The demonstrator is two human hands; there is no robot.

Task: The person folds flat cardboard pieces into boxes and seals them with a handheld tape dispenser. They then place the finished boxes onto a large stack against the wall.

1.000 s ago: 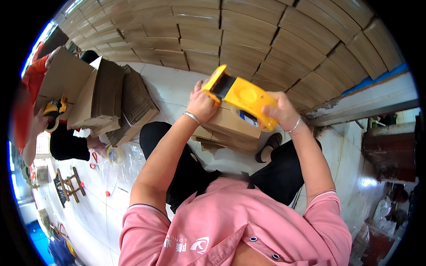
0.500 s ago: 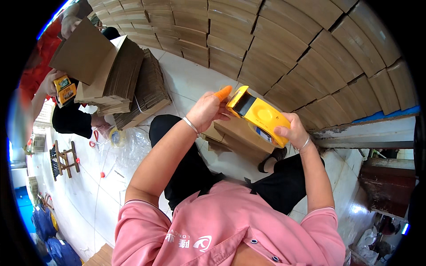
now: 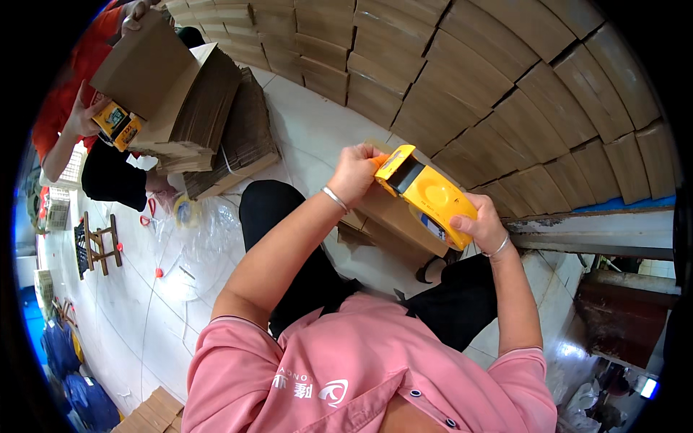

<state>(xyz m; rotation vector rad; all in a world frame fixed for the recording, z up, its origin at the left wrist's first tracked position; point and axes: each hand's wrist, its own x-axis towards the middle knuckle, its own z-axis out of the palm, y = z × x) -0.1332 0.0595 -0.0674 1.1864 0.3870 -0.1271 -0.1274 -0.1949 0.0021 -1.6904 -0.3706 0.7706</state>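
A yellow hand-held tape dispenser point(image 3: 433, 189) is held by its rear end in my right hand point(image 3: 482, 225), thumb on its upper side. Its front end, with a dark gap behind it, points up and left to my left hand point(image 3: 352, 173). The left fingers are bent together against that front end. Something orange and ribbed, like a finger cover point(image 3: 378, 160), shows at their tips; what they pinch is hidden. Beneath both hands, between my knees, lies a brown cardboard box point(image 3: 397, 220).
Stacked cartons point(image 3: 462, 86) form a wall ahead. At left, a co-worker's hand point(image 3: 85, 119) holds another yellow tape dispenser point(image 3: 119, 126) beside piled flat cardboard point(image 3: 206, 108). Clear plastic film point(image 3: 209, 231), red scissors point(image 3: 149, 213) and a small wooden stool point(image 3: 101, 244) are on the floor.
My left hand has moved right and closed in on the dispenser's front end; its orange-covered finger is now mostly hidden there. The dispenser has shifted slightly right and down. The co-worker's dispenser has moved right.
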